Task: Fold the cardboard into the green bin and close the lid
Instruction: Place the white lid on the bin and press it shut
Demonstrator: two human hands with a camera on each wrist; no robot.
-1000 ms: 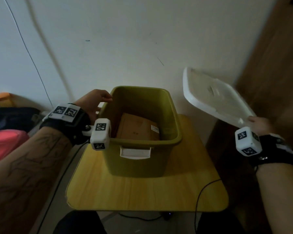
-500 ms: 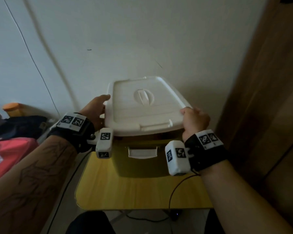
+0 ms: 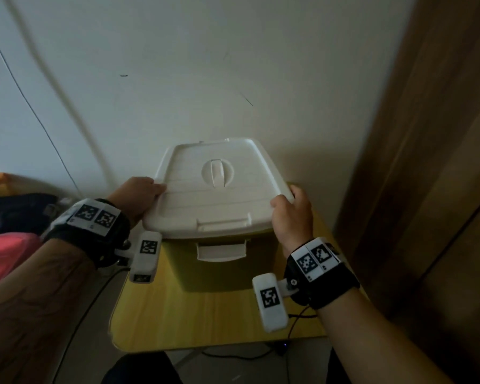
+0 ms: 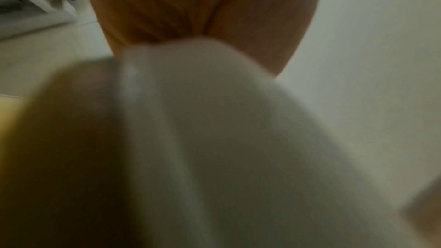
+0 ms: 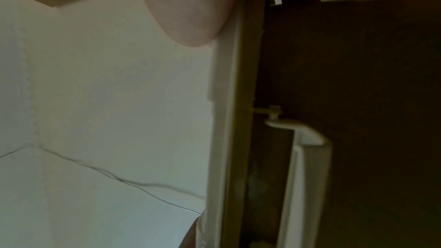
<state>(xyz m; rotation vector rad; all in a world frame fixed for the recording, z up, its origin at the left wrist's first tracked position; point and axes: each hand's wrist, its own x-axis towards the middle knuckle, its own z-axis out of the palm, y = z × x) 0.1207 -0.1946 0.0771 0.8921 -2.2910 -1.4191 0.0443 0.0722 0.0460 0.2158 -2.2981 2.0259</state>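
The white lid (image 3: 216, 195) lies on top of the green bin (image 3: 222, 275), which stands on the yellow table (image 3: 194, 322). My left hand (image 3: 139, 195) grips the lid's left edge, thumb on top. At the lid's right front corner my right hand (image 3: 291, 214) holds the rim, thumb above and fingers below. In the right wrist view the thumb (image 5: 190, 12) presses on the lid's rim (image 5: 224, 120) above the bin's white latch (image 5: 307, 157). The left wrist view is blurred, with the lid's corner (image 4: 214, 120) filling it. The cardboard is hidden under the lid.
A white wall (image 3: 178, 79) stands right behind the bin. A wooden door or panel (image 3: 441, 162) rises at the right. Dark and red cloth (image 3: 9, 245) lies at the left. A black cable (image 3: 299, 317) hangs off the table's front right.
My right hand swung the lid from the right over the bin and set it down on top. My left hand moved from the bin's rim to the lid's left edge.
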